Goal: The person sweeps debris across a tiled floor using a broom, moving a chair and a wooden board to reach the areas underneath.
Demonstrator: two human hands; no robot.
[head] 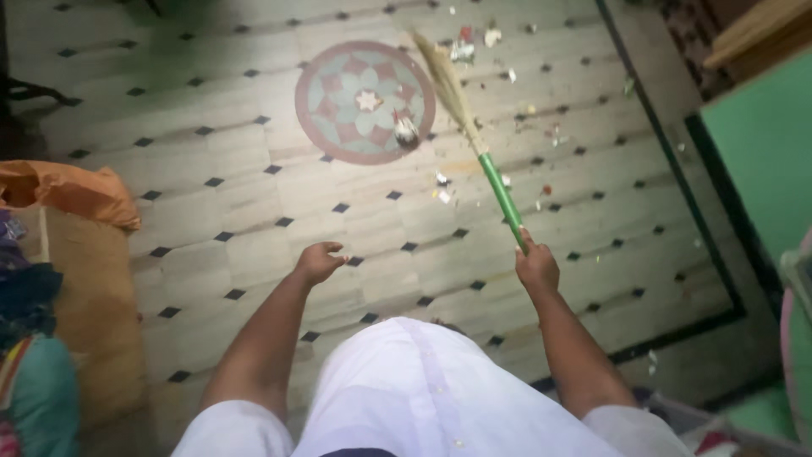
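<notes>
My right hand [536,265] grips the green handle of a grass broom [474,140], whose straw head reaches up and left over the tiled floor [254,220]. Its tip lies near scattered litter [474,42] at the top. A small crumpled piece [406,129] rests on the round flower medallion [364,101] left of the broom. My left hand [318,261] hangs free over the floor, fingers loosely curled, holding nothing. My white garment [423,389] fills the bottom centre.
More small scraps [541,127] dot the tiles right of the broom. An orange cloth bag [68,195] on a brown sack stands at the left with coloured cloth below it. A green surface [761,144] and a dark border strip run along the right.
</notes>
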